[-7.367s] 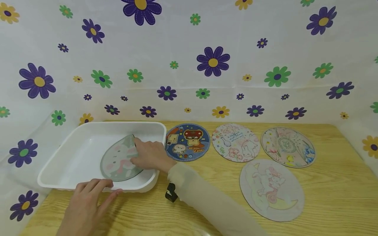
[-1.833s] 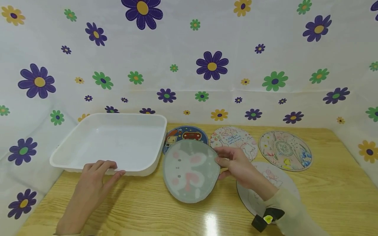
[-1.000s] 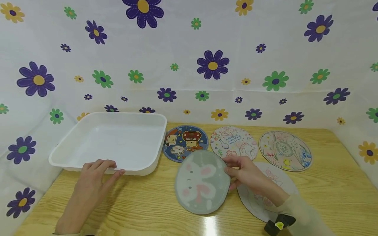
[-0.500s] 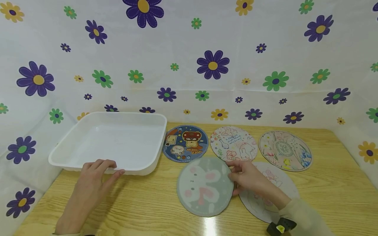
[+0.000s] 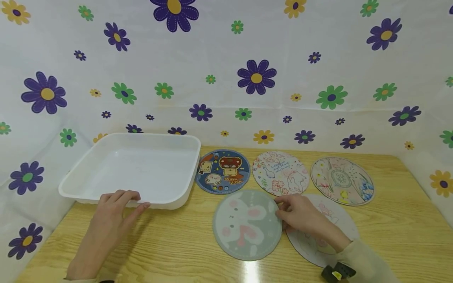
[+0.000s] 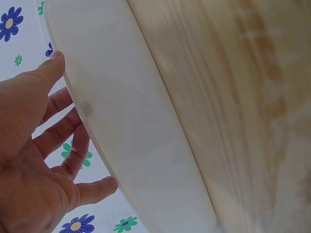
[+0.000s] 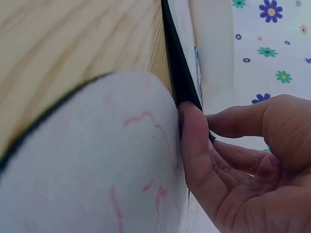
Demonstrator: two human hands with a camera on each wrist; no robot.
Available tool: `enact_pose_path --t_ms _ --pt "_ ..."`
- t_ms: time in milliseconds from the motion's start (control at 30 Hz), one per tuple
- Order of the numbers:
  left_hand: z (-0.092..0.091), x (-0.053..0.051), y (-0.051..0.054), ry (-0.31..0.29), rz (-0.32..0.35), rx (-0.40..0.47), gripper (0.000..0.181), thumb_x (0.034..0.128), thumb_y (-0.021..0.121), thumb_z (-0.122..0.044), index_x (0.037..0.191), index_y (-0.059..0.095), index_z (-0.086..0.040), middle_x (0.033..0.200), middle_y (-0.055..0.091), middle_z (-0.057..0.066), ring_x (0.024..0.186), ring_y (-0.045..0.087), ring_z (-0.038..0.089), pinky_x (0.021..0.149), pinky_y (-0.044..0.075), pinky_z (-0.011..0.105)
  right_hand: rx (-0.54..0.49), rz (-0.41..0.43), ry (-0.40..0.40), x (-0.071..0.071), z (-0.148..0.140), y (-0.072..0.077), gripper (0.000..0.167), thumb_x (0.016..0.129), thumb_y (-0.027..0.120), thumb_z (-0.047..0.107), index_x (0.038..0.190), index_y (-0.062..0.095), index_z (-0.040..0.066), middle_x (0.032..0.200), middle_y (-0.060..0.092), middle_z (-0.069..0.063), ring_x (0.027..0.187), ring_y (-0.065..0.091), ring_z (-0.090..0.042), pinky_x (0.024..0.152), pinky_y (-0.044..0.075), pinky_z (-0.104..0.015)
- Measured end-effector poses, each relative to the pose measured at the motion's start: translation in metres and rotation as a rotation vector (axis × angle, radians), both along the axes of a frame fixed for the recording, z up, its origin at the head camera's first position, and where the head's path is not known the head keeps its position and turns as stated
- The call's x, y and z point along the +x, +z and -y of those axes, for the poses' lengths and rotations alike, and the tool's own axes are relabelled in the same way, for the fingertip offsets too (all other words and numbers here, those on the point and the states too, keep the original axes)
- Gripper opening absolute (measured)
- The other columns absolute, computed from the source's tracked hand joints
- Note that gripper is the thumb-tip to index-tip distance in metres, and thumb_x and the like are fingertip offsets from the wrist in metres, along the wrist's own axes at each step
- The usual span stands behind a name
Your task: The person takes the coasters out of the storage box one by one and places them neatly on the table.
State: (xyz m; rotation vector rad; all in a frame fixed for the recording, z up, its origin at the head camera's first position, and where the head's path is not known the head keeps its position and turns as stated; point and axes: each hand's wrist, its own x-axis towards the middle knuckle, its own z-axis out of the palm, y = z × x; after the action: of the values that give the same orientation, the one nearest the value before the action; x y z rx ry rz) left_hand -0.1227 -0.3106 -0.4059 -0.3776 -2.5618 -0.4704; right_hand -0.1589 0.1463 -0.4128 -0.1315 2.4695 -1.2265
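Observation:
A round grey-green mouse pad (image 5: 244, 228) with a white bunny print lies low over the table's front middle. My right hand (image 5: 304, 214) pinches its right edge between thumb and fingers. The right wrist view shows the pad's dark underside (image 7: 182, 68) facing the wood, with that edge slightly raised. Beneath my right hand is a pale moon-print mouse pad (image 5: 345, 220), partly hidden by the hand. On the left, my left hand (image 5: 111, 220) holds the near rim of a white plastic tray (image 5: 187, 196), fingers over the rim and thumb outside.
Along the back of the wooden table (image 5: 170, 243) lie a dark blue cartoon mouse pad (image 5: 223, 171), a white rabbit-print one (image 5: 280, 173) and a pink floral one (image 5: 341, 181). A flowered cloth (image 5: 219, 47) hangs behind and at both sides.
The bunny mouse pad came out of the tray in my right hand, moved right, then forward and down towards the tabletop. The tray shifted slightly away; my left hand stayed at its rim.

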Motion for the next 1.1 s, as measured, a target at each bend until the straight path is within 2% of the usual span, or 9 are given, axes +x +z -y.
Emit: enact_pose_path --t_ms 167,367,533,1100 --pt "-0.0013 -0.0003 0.0014 -0.004 -0.009 -0.007 0.025 0.0847 0.083 -0.02 0.099 0.068 -0.007 0.097 0.072 0.011 0.097 0.058 0.038 0.087 0.044 0.049 0.087 -0.065 0.031 -0.0002 -0.0016 0.0014 0.037 0.093 0.068 0.005 0.129 0.065 0.0 0.089 0.069 -0.005 0.061 0.065 -0.013 0.052 0.055 -0.027" --pt "-0.0008 -0.001 0.0036 -0.002 -0.006 -0.003 0.025 0.0849 0.083 -0.02 0.1 0.068 -0.006 0.098 0.073 0.012 0.097 0.057 0.038 0.086 0.044 0.051 0.123 -0.099 0.053 -0.003 -0.002 0.0026 0.035 0.092 0.068 0.004 0.126 0.067 0.001 0.083 0.065 -0.003 0.055 0.059 -0.012 0.049 0.046 -0.024" --pt "-0.0011 -0.0037 0.0041 -0.03 -0.034 0.0 0.025 0.0833 0.084 -0.018 0.099 0.068 -0.006 0.096 0.073 0.012 0.095 0.06 0.037 0.087 0.042 0.047 0.144 -0.127 0.072 -0.0055 -0.003 0.0029 0.037 0.09 0.066 0.004 0.126 0.066 0.001 0.079 0.064 -0.002 0.052 0.056 -0.012 0.05 0.042 -0.024" --pt "-0.0007 -0.0019 0.0028 -0.023 -0.025 -0.004 0.025 0.0832 0.084 -0.019 0.098 0.068 -0.006 0.096 0.073 0.011 0.094 0.062 0.038 0.088 0.042 0.048 0.165 -0.148 0.095 -0.0058 -0.0033 0.0 0.046 0.088 0.068 0.002 0.133 0.06 0.001 0.079 0.063 -0.002 0.054 0.057 -0.011 0.051 0.045 -0.024"
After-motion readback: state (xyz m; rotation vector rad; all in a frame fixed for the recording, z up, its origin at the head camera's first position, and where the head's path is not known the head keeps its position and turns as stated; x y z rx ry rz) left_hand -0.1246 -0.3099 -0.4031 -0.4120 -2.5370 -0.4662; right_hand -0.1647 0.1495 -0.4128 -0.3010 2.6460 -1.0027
